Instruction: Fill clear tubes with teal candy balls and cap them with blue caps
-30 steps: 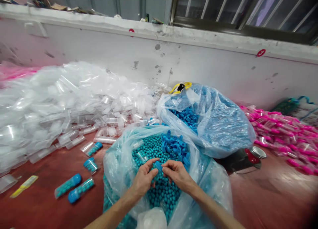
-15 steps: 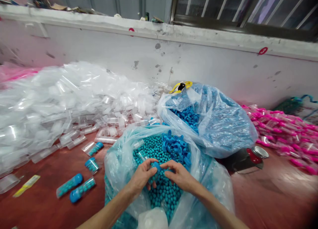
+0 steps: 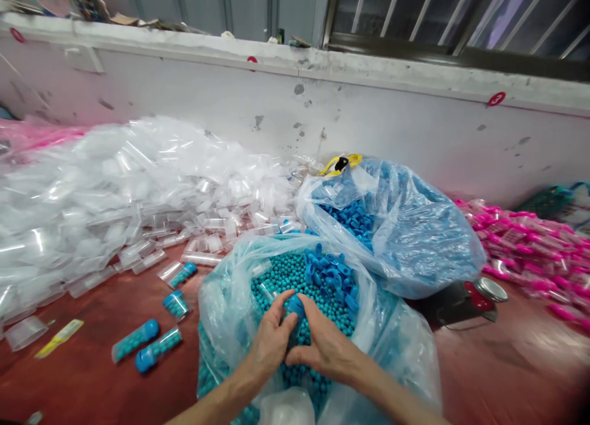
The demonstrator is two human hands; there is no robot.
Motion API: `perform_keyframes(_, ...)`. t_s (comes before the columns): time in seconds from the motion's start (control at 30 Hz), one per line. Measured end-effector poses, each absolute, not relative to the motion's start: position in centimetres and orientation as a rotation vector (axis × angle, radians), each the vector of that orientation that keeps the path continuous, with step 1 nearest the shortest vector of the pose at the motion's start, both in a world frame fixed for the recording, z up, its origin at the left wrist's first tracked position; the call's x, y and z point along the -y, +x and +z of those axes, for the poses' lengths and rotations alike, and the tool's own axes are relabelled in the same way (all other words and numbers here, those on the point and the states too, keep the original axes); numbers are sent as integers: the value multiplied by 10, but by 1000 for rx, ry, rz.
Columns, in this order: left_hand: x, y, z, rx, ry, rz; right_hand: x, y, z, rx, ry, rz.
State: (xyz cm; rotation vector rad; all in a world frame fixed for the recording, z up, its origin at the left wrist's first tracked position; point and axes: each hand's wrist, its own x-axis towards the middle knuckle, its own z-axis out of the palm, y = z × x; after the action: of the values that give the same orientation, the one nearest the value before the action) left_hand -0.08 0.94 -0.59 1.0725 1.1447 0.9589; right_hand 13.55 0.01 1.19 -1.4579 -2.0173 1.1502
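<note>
Over an open plastic bag of teal beads, my left hand is closed around a blue-capped tube. My right hand presses on the same tube from the other side, its fingers at the blue cap. The tube's lower part is mostly hidden by my fingers. Loose blue caps lie on the beads behind my hands. Left of the bag, filled tubes with blue caps rest on the red table.
Clear empty tubes are heaped at the left. A bag of blue caps lies behind the beads, with a dark metal container beside it. Pink-capped tubes are piled right. A yellow cutter lies on the red table.
My right hand has moved in against the tube and closed on it beside my left hand. The whole view has shifted slightly.
</note>
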Motion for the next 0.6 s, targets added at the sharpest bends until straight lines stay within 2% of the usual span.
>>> perform_keyframes(0.33,-6,0,-6,-1098,1089,954,6,124,2,2208,-1476,626)
perform_keyframes(0.6,-2,9,-4,-1293,1259,951,12,117,-7,2206,-1546,618)
